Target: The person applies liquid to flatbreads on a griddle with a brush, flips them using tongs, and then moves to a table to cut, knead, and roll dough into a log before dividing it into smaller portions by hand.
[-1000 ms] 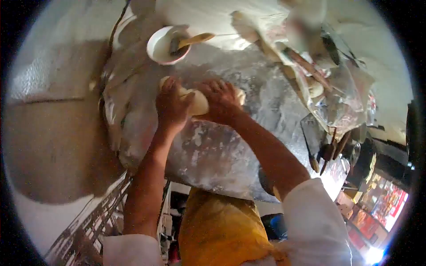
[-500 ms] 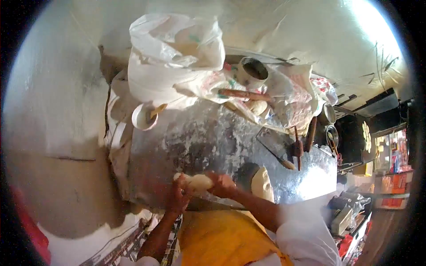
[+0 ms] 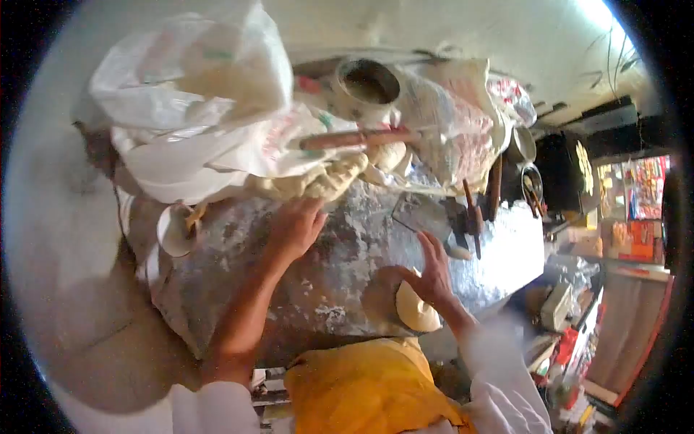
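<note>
My left hand (image 3: 295,226) reaches over the metal work surface (image 3: 318,282) to a lumpy cream-coloured fold (image 3: 329,179) along the front of the sacks. Its fingers are bent and close together, the tips partly hidden against the fold; whether that is cloth or dough I cannot tell. Further right, my right hand (image 3: 434,271) is open, fingers stretched forward and thumb out to the side. Just below it sits a rounded cream piece, apparently dough (image 3: 417,309), with a dark shadow to its left. A pale round lump (image 3: 388,155) lies among the sacks.
A large white plastic sack (image 3: 195,94) stands at the back left, near a white cup (image 3: 176,230). A rolling pin (image 3: 361,137) lies on the sacks below a round pot (image 3: 367,83). To the right are a flat scraper (image 3: 423,215) and dark-handled tools (image 3: 476,220).
Both hands held a pale dough piece together near the front edge. They have parted, left hand forward to the fold, right hand open and rightward. The view has shifted closer to the sacks.
</note>
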{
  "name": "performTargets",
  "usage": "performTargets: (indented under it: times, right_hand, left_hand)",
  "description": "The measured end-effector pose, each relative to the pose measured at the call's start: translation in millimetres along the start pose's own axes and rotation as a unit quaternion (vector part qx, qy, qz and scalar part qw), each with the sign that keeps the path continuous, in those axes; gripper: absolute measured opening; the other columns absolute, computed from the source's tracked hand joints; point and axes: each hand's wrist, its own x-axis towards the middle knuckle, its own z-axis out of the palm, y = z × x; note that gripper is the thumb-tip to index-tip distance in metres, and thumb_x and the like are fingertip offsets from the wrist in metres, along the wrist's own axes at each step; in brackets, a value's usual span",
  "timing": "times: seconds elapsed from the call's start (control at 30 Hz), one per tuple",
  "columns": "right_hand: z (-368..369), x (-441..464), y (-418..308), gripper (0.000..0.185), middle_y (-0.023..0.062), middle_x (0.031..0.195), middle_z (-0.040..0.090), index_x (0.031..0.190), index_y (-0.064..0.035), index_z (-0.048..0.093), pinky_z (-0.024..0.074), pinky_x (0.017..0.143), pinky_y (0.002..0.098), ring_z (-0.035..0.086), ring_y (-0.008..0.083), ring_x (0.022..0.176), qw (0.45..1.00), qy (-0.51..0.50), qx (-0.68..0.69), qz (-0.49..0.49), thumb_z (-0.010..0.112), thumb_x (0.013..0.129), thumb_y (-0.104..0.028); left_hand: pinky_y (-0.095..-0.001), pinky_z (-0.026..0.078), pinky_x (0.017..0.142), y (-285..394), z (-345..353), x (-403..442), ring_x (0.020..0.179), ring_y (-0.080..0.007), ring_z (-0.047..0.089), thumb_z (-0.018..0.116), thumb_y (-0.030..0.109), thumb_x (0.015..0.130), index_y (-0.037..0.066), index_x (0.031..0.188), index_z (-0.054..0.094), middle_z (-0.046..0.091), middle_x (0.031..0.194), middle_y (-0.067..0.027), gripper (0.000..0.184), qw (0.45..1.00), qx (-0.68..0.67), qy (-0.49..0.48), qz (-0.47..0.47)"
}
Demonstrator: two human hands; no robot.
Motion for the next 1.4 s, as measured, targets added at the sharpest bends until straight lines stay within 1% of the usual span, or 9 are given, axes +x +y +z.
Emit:
performTargets:
  times: [0.13,0.3,0.43,0.53,0.57,0.7,0.83,1.0,1.4]
  right_hand:
    - [6,-129,42,0.108,0.0249,0.149,0.042,0.152,-0.0086,0.035,0.0386,0.11,0.0544,0.043,0.0456,0.135,0.987,-0.028,-0.039,0.155,0.092,0.067,-0.042]
    - [48,-162,39,0.095,0.0205,0.135,0.053,0.146,-0.011,0.043,0.0401,0.107,0.0545,0.047,0.0431,0.127,0.967,-0.017,-0.011,0.255,0.09,0.069,-0.043]
    - [9,-141,53,0.077,0.0171,0.132,0.055,0.139,-0.011,0.051,0.0402,0.106,0.0538,0.048,0.0402,0.127,0.986,-0.067,-0.002,0.152,0.086,0.075,-0.037]
    - [-33,-109,48,0.065,0.0171,0.134,0.056,0.136,-0.0097,0.055,0.0436,0.104,0.0512,0.052,0.0393,0.123,0.987,-0.128,0.041,-0.09,0.081,0.08,-0.031]
    - [-34,-104,63,0.065,0.0171,0.134,0.056,0.136,-0.0097,0.055,0.0436,0.104,0.0512,0.052,0.0393,0.123,0.988,-0.118,0.038,-0.097,0.081,0.08,-0.031]
    - [-37,-63,161,0.07,0.0224,0.141,0.051,0.142,-0.0088,0.051,0.0424,0.107,0.0509,0.049,0.0417,0.131,0.985,0.158,0.008,0.07,0.08,0.083,-0.035]
    - [-62,-11,224,0.094,0.0227,0.151,0.041,0.151,-0.0106,0.038,0.034,0.112,0.0552,0.041,0.0423,0.138,0.949,0.21,-0.112,0.205,0.085,0.076,-0.041]
    - [-86,34,271,0.111,0.0268,0.159,0.029,0.157,-0.0152,0.031,0.0284,0.116,0.0575,0.028,0.0458,0.147,0.989,0.078,-0.077,0.095,0.086,0.069,-0.053]
    - [-128,87,322,0.091,0.0299,0.16,0.018,0.147,-0.0162,0.043,0.0452,0.108,0.0531,0.04,0.0522,0.132,0.989,0.017,-0.017,0.143,0.085,0.071,-0.041]
  left_hand:
    - [-0.0517,0.05,0.076,-36,67,52,0.084,-0.0396,0.065,0.061,0.017,0.091,0.006,0.093,0.066,0.069,0.087,-0.0183,0.012,0.997,0.055,-0.033,0.036]
    - [-0.0519,0.051,0.08,-39,64,107,0.092,-0.0417,0.066,0.06,0.019,0.094,0.004,0.116,0.06,0.069,0.101,-0.0208,0.026,0.99,0.099,-0.09,-0.037]
    - [-0.0506,0.051,0.081,7,52,81,0.096,-0.0398,0.067,0.061,0.02,0.093,0.006,0.108,0.064,0.07,0.1,-0.021,0.02,0.984,0.139,-0.109,-0.031]
    - [-0.0482,0.051,0.087,54,71,34,0.107,-0.0381,0.063,0.064,0.021,0.093,0.008,0.12,0.063,0.067,0.113,-0.0182,0.03,0.979,0.201,-0.005,0.041]
    - [-0.0481,0.051,0.089,82,79,23,0.111,-0.0379,0.061,0.065,0.022,0.093,0.008,0.124,0.062,0.066,0.118,-0.0173,0.034,0.988,0.124,-0.09,0.017]
    - [-0.0485,0.05,0.1,170,150,-23,0.118,-0.0377,0.06,0.073,0.018,0.087,0.006,0.13,0.061,0.062,0.13,-0.0162,0.046,0.973,-0.07,-0.212,0.053]
    - [-0.049,0.048,0.102,236,219,-20,0.123,-0.0372,0.057,0.074,0.018,0.087,0.007,0.135,0.058,0.06,0.133,-0.0156,0.052,0.978,-0.023,-0.2,0.055]
    - [-0.0528,0.042,0.104,266,296,-12,0.118,-0.0338,0.054,0.07,0.02,0.083,0.009,0.121,0.061,0.059,0.117,-0.0118,0.04,0.986,0.095,-0.099,0.092]
    - [-0.0579,0.039,0.108,299,282,32,0.096,-0.0245,0.066,0.067,0.029,0.091,0.013,0.104,0.065,0.066,0.093,-0.0055,0.02,0.889,0.142,-0.316,0.3]
